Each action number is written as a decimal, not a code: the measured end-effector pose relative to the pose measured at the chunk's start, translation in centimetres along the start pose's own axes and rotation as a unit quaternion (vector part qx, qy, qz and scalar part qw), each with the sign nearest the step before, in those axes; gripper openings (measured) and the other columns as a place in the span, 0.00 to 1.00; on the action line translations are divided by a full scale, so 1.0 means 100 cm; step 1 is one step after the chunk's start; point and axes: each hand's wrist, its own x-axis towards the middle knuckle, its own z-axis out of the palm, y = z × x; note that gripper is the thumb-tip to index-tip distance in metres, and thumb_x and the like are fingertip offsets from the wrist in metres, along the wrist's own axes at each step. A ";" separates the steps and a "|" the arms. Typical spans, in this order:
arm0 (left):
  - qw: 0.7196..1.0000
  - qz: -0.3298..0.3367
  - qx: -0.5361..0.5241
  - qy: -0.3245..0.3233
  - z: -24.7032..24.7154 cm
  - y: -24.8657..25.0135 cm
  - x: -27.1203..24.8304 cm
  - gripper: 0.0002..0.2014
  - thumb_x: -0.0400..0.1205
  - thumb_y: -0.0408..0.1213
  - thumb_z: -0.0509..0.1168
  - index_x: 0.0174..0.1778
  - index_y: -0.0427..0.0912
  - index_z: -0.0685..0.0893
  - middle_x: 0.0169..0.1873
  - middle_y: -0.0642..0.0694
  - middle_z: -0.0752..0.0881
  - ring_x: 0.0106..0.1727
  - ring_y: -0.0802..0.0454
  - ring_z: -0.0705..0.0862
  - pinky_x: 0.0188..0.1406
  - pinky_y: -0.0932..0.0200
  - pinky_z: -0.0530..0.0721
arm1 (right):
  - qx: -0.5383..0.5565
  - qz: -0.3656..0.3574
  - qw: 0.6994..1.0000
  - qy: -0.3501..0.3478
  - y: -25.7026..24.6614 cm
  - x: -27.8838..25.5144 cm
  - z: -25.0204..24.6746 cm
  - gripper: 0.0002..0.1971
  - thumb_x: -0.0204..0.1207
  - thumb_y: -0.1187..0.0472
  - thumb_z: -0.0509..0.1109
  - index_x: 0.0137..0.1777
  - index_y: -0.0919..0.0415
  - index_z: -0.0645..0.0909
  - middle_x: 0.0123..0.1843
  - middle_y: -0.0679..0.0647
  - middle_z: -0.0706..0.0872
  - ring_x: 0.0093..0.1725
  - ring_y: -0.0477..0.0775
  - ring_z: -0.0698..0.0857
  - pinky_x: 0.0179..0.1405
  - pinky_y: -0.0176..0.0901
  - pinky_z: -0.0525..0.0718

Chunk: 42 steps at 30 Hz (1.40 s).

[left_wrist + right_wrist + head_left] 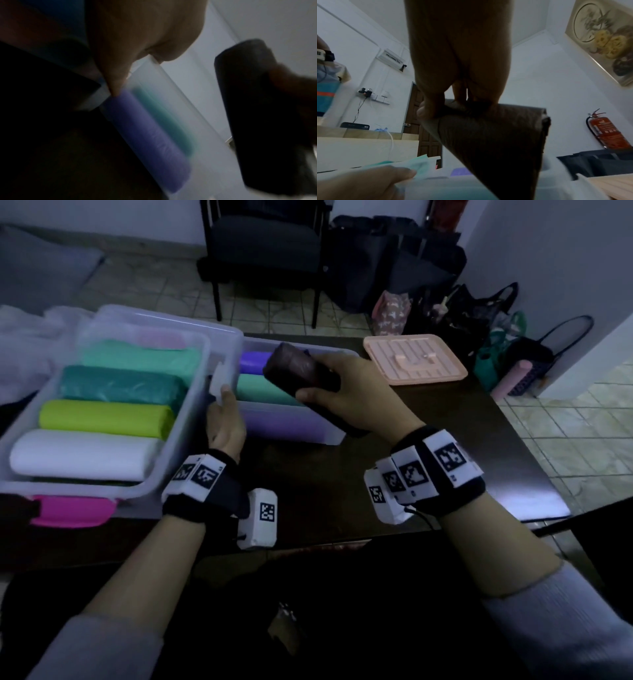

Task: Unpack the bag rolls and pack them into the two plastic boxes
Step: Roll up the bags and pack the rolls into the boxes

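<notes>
Progress: I judge packing nearly done; the left box [191, 392] looks full, the right box [291, 419] holds three rolls.
Dark roll [301, 369]: brownish, crinkled film, tilted over the right box, at 1 o'clock from my left hand [224, 419].
Right hand [356, 395]: fingers wrapped round the dark roll.
Left hand fingers: pinching the right box's near-left rim.

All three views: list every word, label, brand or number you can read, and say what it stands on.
No text reads in any view.
Wristband markers: black-and-white code squares, no letters.
Fire extinguisher: label print too blurred to read.
Wall panel: a row of marks, too small to read.
Dark roll, boxes and peach lid: no print visible.
</notes>
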 end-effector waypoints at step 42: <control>0.999 -0.029 -0.014 0.025 -0.002 0.008 -0.028 0.25 0.89 0.46 0.41 0.76 0.36 0.70 0.74 0.34 0.71 0.75 0.39 0.69 0.73 0.56 0.61 | 0.085 0.067 0.994 -0.002 0.000 0.061 0.074 0.12 0.71 0.65 0.76 0.55 0.62 0.88 0.54 0.54 0.90 0.57 0.47 0.84 0.47 0.15 0.69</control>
